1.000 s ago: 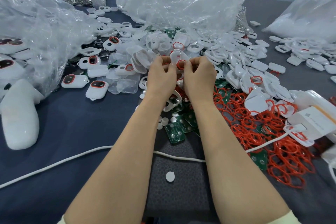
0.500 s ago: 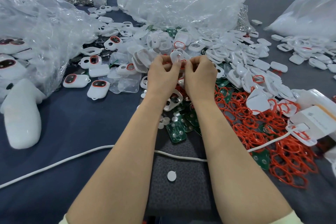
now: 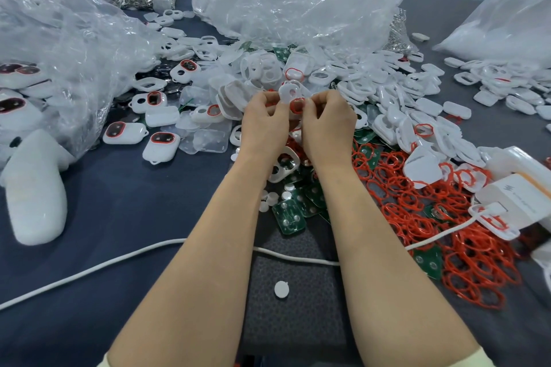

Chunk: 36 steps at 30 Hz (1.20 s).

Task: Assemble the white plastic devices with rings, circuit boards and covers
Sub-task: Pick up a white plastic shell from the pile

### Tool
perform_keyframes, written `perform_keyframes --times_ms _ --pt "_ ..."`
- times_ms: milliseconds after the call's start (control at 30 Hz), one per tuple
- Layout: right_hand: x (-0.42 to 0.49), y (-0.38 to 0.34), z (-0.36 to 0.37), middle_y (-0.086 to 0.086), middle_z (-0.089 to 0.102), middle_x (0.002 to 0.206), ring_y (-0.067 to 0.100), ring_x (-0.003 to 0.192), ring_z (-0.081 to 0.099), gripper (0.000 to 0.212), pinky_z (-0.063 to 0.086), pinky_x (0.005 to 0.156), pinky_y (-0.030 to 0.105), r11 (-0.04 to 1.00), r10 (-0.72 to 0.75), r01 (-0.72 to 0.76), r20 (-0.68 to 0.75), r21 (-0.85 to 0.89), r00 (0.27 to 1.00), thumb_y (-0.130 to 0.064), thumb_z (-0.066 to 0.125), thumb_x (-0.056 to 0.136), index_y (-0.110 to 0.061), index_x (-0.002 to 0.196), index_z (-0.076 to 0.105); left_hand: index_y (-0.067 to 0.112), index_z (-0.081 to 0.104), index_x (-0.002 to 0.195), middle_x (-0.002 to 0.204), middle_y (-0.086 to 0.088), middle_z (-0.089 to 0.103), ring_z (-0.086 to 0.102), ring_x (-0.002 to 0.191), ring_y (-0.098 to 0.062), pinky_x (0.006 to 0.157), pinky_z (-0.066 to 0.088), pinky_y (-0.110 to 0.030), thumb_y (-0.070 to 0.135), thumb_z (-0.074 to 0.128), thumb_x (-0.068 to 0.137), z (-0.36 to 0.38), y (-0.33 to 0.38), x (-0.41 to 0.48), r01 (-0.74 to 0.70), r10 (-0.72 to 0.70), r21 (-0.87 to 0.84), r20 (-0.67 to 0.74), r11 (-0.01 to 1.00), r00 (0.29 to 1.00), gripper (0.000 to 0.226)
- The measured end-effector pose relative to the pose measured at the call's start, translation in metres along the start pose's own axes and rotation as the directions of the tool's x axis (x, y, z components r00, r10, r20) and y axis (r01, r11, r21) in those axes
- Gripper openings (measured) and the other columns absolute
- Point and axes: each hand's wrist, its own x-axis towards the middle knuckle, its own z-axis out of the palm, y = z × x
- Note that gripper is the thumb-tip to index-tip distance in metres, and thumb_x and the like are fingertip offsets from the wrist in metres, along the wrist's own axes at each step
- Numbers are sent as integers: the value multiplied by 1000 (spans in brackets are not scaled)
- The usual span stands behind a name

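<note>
table (image 3: 119,202): dark blue cloth top. Every place below is given off the white shell, which was up in the middle of it all.
clear bag (image 3: 283,9): big crumpled one, well behind the shell.
ring heap (image 3: 432,217): orange-red tangle, right of the shell and nearer the person.
circuit boards (image 3: 290,216): green, below the shell, between the forearms.
left hand (image 3: 262,125): fingers curled, pinching the shell's left edge.
right hand (image 3: 328,125): same deal on the right edge, thumb by the ring.
white shell (image 3: 289,92): held off the table between both hands, long axis running away from the person and leaning slightly left.
red ring (image 3: 297,105): at the shell's near end, around the lower opening. Couldn't tell if it was fully seated.
my guess: the ring sat a touch closer to the right thumb, so that one does the pressing.
</note>
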Motion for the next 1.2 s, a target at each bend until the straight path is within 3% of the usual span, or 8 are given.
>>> perform_keyframes --times_ms 233,467,733,967,1200 --pt "0 1 0 10 65 93 23 91 58 13 35 73 21 1000 -8 8 16 -4 1000 -14 54 94 -3 92 60 20 56 98 95 -8 71 69 92 -19 91 55 -45 16 54 96 -1 -1 1 -19 19 27 -6 999 1000 5" --pt "0 1 -1 10 65 95 22 92 57 14 35 75 21 1000 -13 14 24 -18 1000 -15 54 95 -3 94 61 17 57 102 95 -9 71 69 92 -22 91 55 -46 15 52 96 -1 0 0 -13 13 47 -8 999 1000 8" --pt "0 0 0 12 65 98 25 95 57 15 37 80 26 999 -9 11 46 -46 999 -14 52 95 -2 96 61 4 55 117 105 -13 70 69 97 -23 92 54 -45 15 60 94 -3 3 -5 -68 68 99 1 993 998 27" --pt "-5 -3 5 17 64 102 30 97 57 15 38 82 32 999 11 -10 29 -30 1000 -11 51 94 1 97 58 13 53 103 99 -12 71 68 88 -17 82 56 -32 14 58 95 -2 0 -4 -100 106 185 -19 978 994 10" --pt "-4 -3 7 16 64 101 29 95 56 15 34 75 27 999 31 -30 15 -13 999 -13 51 94 1 97 57 6 56 111 96 -13 71 70 87 -24 82 58 -44 17 63 92 -1 2 -4 -61 63 119 -16 991 998 23"
